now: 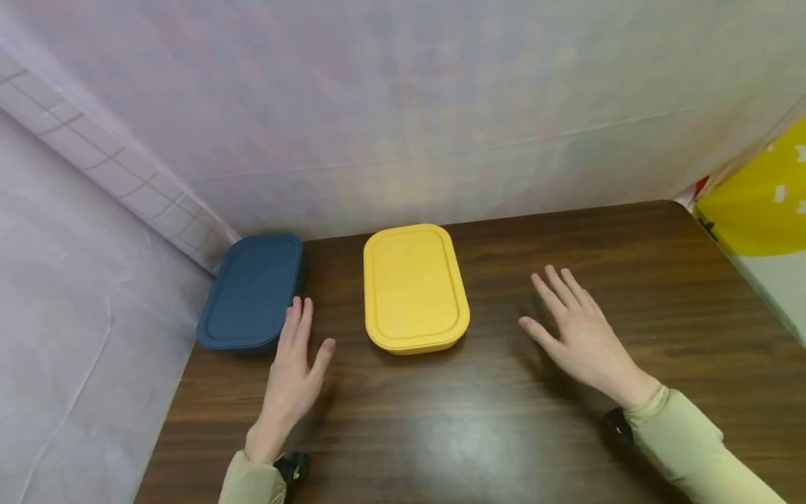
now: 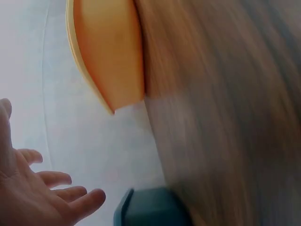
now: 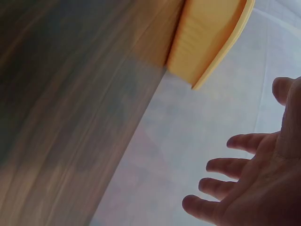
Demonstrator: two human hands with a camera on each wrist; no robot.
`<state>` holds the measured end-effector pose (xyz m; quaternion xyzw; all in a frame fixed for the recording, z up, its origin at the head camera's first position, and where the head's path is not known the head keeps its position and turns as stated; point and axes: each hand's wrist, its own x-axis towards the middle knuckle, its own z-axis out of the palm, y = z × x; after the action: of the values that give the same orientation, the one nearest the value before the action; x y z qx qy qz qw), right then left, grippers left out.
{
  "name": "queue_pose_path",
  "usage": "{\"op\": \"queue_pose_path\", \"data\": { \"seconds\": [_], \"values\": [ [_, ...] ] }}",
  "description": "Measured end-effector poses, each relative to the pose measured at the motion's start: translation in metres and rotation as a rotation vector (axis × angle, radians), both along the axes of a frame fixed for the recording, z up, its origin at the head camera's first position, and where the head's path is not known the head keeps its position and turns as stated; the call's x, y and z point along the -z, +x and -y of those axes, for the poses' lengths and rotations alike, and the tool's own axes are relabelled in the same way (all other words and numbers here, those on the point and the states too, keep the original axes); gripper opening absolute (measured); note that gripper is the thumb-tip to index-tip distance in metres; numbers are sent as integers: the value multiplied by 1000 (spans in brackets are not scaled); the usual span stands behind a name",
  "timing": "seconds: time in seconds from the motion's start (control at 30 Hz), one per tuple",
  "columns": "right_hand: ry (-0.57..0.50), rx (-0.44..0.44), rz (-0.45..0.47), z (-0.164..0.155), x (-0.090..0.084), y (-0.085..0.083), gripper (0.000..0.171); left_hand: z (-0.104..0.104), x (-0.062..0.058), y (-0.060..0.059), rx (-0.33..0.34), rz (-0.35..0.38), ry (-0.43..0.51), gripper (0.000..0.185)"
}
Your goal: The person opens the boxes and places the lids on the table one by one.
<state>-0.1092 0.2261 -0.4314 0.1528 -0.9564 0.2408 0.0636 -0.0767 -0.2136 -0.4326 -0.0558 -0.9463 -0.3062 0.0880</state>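
Observation:
A yellow lidded box (image 1: pixel 415 287) stands on the wooden table, near its back edge. To its left is a dark blue lidded box (image 1: pixel 252 290) of similar shape. My left hand (image 1: pixel 291 381) is held with fingers extended beside the blue box's right side, its fingertips overlapping that edge in the head view; whether they touch cannot be told. In the left wrist view the left hand (image 2: pixel 37 193) is empty, between the yellow box (image 2: pixel 110 47) and the blue box (image 2: pixel 153 209). My right hand (image 1: pixel 582 339), fingers spread and holding nothing, hovers right of the yellow box.
The brown wooden table (image 1: pixel 478 420) meets a pale cloth backdrop (image 1: pixel 441 105) behind the boxes. A white sheet (image 1: pixel 75 336) hangs along the left side. Beyond the right edge is a yellow patterned item (image 1: pixel 762 203).

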Motion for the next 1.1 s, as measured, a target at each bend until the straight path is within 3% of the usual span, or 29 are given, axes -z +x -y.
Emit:
{"op": "queue_pose_path", "data": {
  "seconds": [0.23,0.57,0.83,1.1],
  "values": [
    [-53,-10,67,29,-3,-17,78,-13,6,-20,12,68,181,71],
    [-121,-36,142,64,1,-36,77,-48,11,-39,17,150,408,68],
    [-192,-68,156,84,6,-44,74,-65,22,-55,-76,232,538,64],
    [-224,-73,156,94,11,-43,66,-76,25,-63,-80,241,591,59]
  ]
}}
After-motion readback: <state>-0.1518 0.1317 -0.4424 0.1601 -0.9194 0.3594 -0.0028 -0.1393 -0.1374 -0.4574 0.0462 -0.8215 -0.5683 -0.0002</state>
